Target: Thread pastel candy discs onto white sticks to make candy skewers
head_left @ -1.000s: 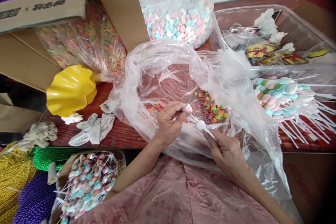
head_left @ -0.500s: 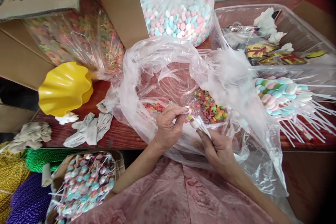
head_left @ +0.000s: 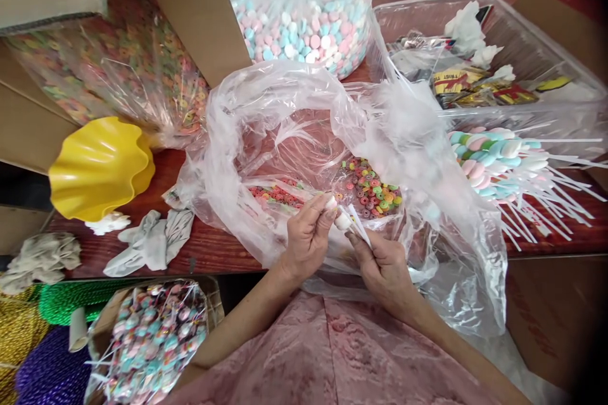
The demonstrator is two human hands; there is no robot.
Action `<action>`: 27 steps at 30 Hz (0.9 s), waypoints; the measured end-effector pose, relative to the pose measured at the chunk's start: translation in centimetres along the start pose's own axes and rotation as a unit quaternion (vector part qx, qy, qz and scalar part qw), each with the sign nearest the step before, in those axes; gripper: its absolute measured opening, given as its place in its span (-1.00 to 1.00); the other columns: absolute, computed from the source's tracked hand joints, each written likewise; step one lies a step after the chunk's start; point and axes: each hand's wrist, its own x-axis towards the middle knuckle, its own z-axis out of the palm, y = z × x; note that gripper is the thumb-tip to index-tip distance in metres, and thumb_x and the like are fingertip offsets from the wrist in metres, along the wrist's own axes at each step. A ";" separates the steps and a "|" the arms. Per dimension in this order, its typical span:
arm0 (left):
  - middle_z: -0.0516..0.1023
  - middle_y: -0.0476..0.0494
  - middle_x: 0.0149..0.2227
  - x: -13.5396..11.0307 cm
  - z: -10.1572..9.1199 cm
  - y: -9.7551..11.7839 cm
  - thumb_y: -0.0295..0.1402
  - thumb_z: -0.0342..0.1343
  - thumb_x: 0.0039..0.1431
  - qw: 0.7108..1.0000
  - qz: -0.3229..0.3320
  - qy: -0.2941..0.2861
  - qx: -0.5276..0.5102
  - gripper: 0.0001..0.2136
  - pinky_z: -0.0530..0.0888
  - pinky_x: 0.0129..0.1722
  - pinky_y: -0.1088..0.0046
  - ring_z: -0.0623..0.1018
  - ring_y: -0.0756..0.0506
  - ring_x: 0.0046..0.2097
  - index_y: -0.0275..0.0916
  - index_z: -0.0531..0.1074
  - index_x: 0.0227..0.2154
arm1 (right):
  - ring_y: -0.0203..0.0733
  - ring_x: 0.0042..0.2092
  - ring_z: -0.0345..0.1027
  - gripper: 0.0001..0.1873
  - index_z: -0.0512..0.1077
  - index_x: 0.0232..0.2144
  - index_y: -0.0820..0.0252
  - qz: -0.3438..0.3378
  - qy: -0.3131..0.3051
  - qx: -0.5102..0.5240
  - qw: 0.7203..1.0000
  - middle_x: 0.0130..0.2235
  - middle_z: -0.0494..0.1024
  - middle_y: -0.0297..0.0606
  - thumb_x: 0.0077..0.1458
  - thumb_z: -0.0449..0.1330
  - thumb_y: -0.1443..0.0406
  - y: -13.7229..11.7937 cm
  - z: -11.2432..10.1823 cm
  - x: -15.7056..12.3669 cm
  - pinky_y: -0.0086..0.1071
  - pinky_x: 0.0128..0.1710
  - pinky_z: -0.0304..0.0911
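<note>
My left hand [head_left: 306, 237] pinches a small white marshmallow [head_left: 331, 203] between thumb and fingertips. In my right hand [head_left: 384, 266] are white sticks [head_left: 360, 226], slanting up to the left. Another white marshmallow [head_left: 342, 221] sits at the stick end, just below the left fingertips; whether the two pieces touch is hard to make out. Both hands are over an opened clear plastic bag [head_left: 285, 85]. Inside it lie small ring candies, a red heap [head_left: 275, 193] on the left and a multicoloured heap [head_left: 375, 190] on the right.
Behind stands a bag of pastel marshmallows [head_left: 308, 31], beside a cardboard box [head_left: 175, 6] of ring candies. A yellow wavy bowl [head_left: 97, 168] and grey gloves [head_left: 152, 242] lie left. Twisted marshmallow sticks [head_left: 498, 158] and a clear tub [head_left: 522, 69] are right. Wrapped sweets [head_left: 156, 335] fill a lower box.
My left hand has brought its marshmallow closer to the stick end in my right hand. Coloured rings seen by the stick tip are now hidden. The view has shifted slightly right.
</note>
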 end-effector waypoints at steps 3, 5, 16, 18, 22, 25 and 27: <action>0.59 -0.23 0.01 -0.9 0.6 0.3 -0.36 0.03 0.35 1.000 0.009 -0.020 0.006 -0.71 0.50 0.07 0.35 0.58 -0.08 0.01 -0.18 0.47 0.07 | -0.39 -0.56 0.07 -0.75 0.40 -0.42 0.20 -0.003 0.004 0.012 1.000 -0.58 0.26 -0.44 0.31 0.04 0.33 0.0 0.1 -0.5 -0.46 -0.54 0.02; 0.60 -0.23 -0.03 -1.3 1.2 0.5 -0.37 0.01 0.35 0.999 0.018 -0.046 0.006 -0.73 0.50 0.05 0.37 0.57 -0.08 0.00 -0.22 0.49 0.02 | -0.38 -0.56 0.09 -0.73 0.38 -0.45 0.20 -0.001 0.011 0.024 1.000 -0.58 0.27 -0.43 0.31 0.04 0.33 0.1 0.1 -0.8 -0.46 -0.53 0.04; 0.61 -0.17 -0.23 0.9 0.8 0.2 -0.35 -0.02 0.34 0.987 0.017 -0.143 0.067 -0.76 0.51 -0.15 0.44 0.57 -0.04 -0.22 -0.26 0.52 -0.09 | -0.34 -0.58 0.09 -0.72 0.39 -0.49 0.17 0.067 0.054 0.013 0.996 -0.60 0.25 -0.42 0.26 0.10 0.22 3.8 -1.9 -0.6 -0.42 -0.57 0.06; 0.62 -0.17 -0.22 3.3 -0.6 -0.6 -0.39 -0.01 0.31 0.978 0.007 -0.156 0.141 -0.75 0.50 -0.13 0.40 0.58 -0.07 -0.19 -0.25 0.54 -0.09 | -0.31 -0.56 0.08 -0.68 0.38 -0.53 0.14 0.104 0.079 0.014 0.991 -0.60 0.23 -0.41 0.24 0.15 0.15 4.9 -3.5 -0.6 -0.39 -0.56 0.07; 0.55 -0.16 -0.35 7.2 -1.7 -2.5 -0.55 0.04 0.12 0.881 0.005 -0.290 0.374 -0.79 0.47 -0.21 0.35 0.53 -0.10 -0.28 -0.25 0.58 -0.40 | -0.28 -0.55 0.03 -0.62 0.33 -0.59 0.12 0.115 0.086 -0.004 0.990 -0.60 0.17 -0.39 0.21 0.18 0.11 6.2 -5.2 -1.1 -0.35 -0.55 0.05; 0.54 -0.22 -0.29 8.0 -1.4 -3.1 -0.65 0.03 -0.01 0.835 0.013 -0.335 0.437 -0.76 0.44 -0.26 0.37 0.52 -0.10 -0.28 -0.28 0.57 -0.43 | -0.29 -0.56 0.01 -0.62 0.33 -0.59 0.12 0.116 0.081 0.003 0.990 -0.61 0.15 -0.39 0.22 0.15 0.11 6.5 -5.0 -1.9 -0.35 -0.57 0.02; 0.54 -0.20 -0.33 8.2 -1.1 -3.0 -0.66 0.03 -0.03 0.848 0.016 -0.335 0.410 -0.77 0.42 -0.26 0.39 0.51 -0.09 -0.30 -0.30 0.56 -0.45 | -0.28 -0.54 0.05 -0.65 0.38 -0.55 0.13 0.123 0.092 0.002 0.988 -0.60 0.19 -0.38 0.23 0.14 0.12 6.7 -5.0 -2.5 -0.36 -0.55 0.05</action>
